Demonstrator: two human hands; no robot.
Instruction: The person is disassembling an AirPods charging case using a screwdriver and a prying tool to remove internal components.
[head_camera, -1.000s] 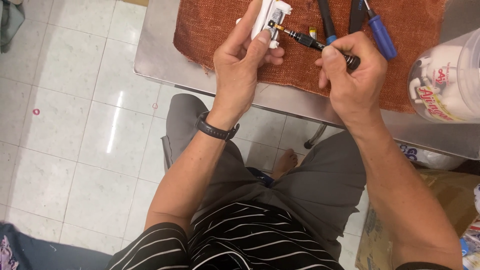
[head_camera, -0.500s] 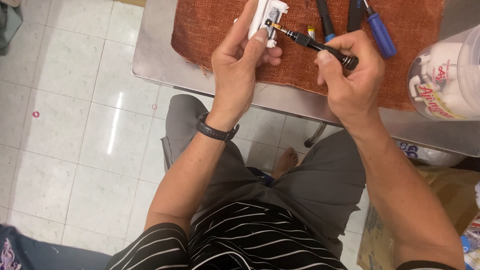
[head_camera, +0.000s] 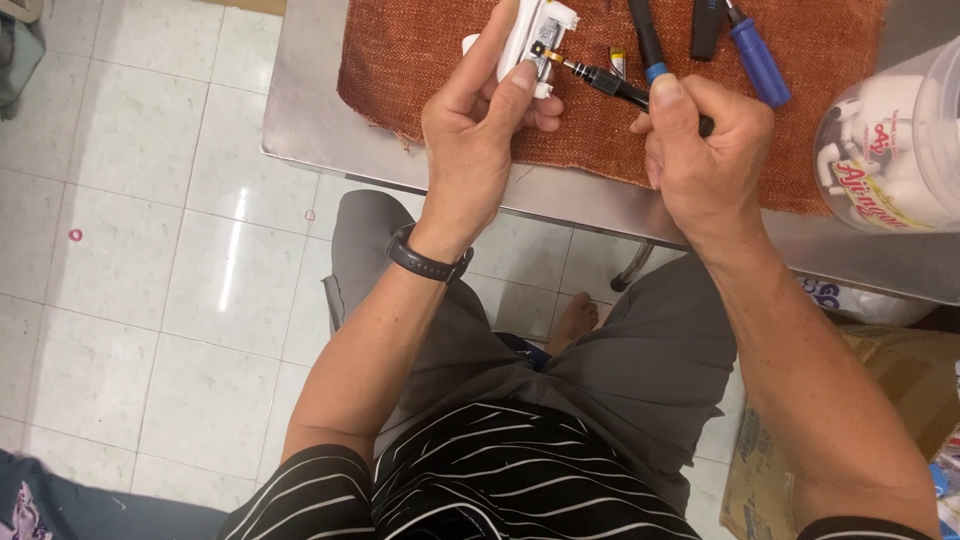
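Holding one small white plastic part (head_camera: 535, 40), the left hand (head_camera: 480, 130) wraps its fingers round it, with the thumb pressed on the near side. The right hand (head_camera: 705, 160) is closed in a fist round the black handle of one screwdriver (head_camera: 600, 78). The thin tip of the screwdriver touches the right side of the white part. Both hands are up over one rust-red cloth (head_camera: 420, 70), which lies on one shiny metal table (head_camera: 300, 110). The white part sits above the far middle of the cloth. Three more tools lie at the far side of the cloth: two with blue on the handle (head_camera: 755, 60) and one black one (head_camera: 708, 25). One clear plastic jar (head_camera: 895, 150) stands at the right, near the right hand. The near edge of the table runs just under the wrists. To the left of the table there is open white tile floor (head_camera: 130, 200). One black band (head_camera: 425, 262) is on the left wrist.
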